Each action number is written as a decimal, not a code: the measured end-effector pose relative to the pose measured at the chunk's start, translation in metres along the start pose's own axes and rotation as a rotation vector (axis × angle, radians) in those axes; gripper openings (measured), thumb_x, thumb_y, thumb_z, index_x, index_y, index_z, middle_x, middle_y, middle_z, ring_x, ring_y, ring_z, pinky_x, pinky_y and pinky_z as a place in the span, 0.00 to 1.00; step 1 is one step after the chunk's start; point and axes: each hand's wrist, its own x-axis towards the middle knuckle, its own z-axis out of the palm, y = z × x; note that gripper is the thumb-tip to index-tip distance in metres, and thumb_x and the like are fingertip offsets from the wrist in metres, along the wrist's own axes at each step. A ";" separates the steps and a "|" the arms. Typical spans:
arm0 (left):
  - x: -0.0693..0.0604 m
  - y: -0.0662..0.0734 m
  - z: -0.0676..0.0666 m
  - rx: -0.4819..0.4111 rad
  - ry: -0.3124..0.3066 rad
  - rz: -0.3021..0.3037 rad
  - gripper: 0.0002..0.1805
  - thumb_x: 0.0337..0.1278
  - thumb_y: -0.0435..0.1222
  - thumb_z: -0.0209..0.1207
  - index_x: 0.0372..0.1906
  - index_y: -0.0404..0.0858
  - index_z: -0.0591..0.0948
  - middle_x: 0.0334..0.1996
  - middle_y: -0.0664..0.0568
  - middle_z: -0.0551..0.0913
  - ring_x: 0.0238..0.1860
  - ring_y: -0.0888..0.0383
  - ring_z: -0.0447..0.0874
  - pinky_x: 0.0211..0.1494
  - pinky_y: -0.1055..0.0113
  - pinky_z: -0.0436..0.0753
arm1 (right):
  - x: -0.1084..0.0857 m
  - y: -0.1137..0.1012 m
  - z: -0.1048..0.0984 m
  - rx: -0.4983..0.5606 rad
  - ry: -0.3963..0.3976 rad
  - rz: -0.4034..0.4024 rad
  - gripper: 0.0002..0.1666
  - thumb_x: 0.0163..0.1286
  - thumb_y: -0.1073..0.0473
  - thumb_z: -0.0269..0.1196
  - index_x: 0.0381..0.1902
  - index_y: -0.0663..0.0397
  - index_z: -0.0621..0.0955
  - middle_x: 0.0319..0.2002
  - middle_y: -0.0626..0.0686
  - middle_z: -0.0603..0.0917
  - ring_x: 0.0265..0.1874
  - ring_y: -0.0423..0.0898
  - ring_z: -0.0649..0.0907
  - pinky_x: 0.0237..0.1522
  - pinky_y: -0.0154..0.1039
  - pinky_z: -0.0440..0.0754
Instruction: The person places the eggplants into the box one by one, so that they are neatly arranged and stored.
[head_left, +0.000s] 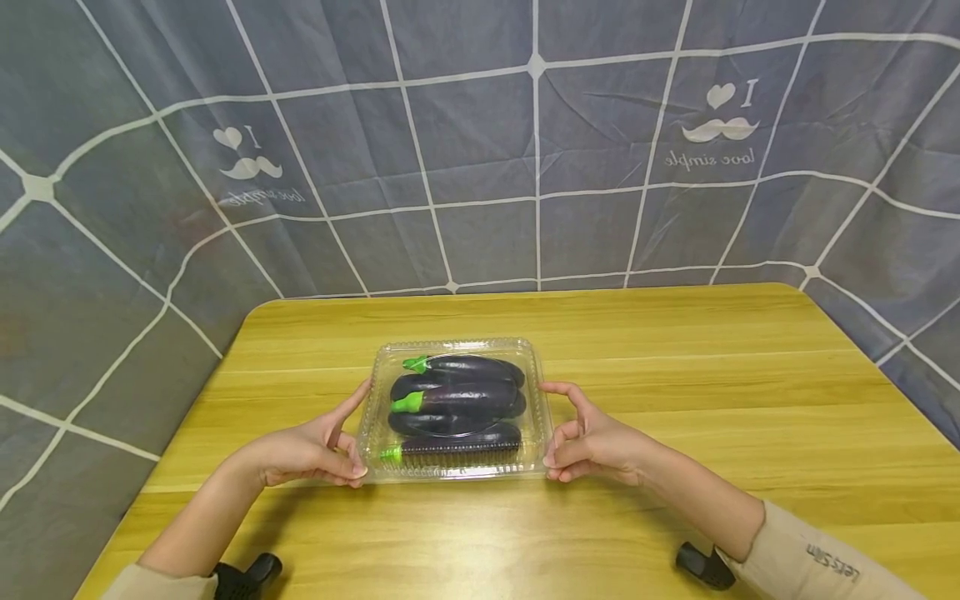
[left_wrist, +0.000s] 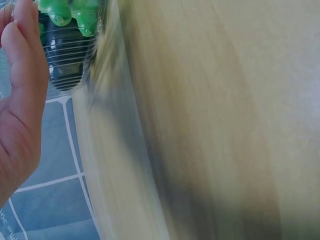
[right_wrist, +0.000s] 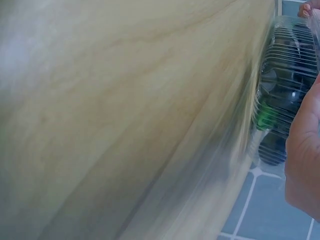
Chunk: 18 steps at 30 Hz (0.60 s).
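A clear plastic clamshell box [head_left: 450, 473] with a ribbed rim rests at or just over the middle of the table; its exact contact is hard to tell. Inside lie several dark purple eggplants [head_left: 465, 398], some with green stems toward the left. My left hand [head_left: 307, 450] grips the box's left side, thumb at the near corner and index finger along the edge. The right side is held by my right hand [head_left: 596, 442], with thumb and curled fingers near the front corner. Both wrist views show the box's ribbed wall beside the hand; most fingertips are cut off there.
The wood-grain table [head_left: 712, 375] extends around the box on all sides. A grey curtain [head_left: 480, 150] with white grid lines surrounds its back and sides. Black wrist mounts [head_left: 251, 577] sit at the sleeves near the bottom edge.
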 end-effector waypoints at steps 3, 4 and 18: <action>-0.001 0.001 -0.001 0.041 -0.003 0.009 0.62 0.56 0.26 0.58 0.67 0.54 0.18 0.30 0.47 0.80 0.35 0.53 0.82 0.41 0.63 0.82 | 0.000 -0.001 0.000 -0.021 0.002 -0.008 0.57 0.55 0.78 0.60 0.70 0.41 0.43 0.24 0.53 0.80 0.24 0.48 0.83 0.29 0.36 0.82; -0.001 0.002 -0.002 0.062 -0.001 0.014 0.61 0.56 0.27 0.59 0.67 0.53 0.18 0.30 0.47 0.80 0.35 0.53 0.82 0.40 0.64 0.82 | 0.000 -0.001 0.000 -0.026 0.002 -0.011 0.57 0.55 0.78 0.60 0.70 0.41 0.43 0.24 0.53 0.81 0.25 0.48 0.83 0.29 0.36 0.82; -0.016 0.015 -0.013 0.365 0.150 0.039 0.59 0.58 0.32 0.60 0.69 0.52 0.21 0.43 0.39 0.75 0.43 0.43 0.79 0.46 0.63 0.78 | -0.006 -0.014 -0.011 -0.187 -0.025 -0.008 0.57 0.58 0.69 0.65 0.72 0.43 0.41 0.33 0.56 0.82 0.32 0.54 0.83 0.35 0.47 0.83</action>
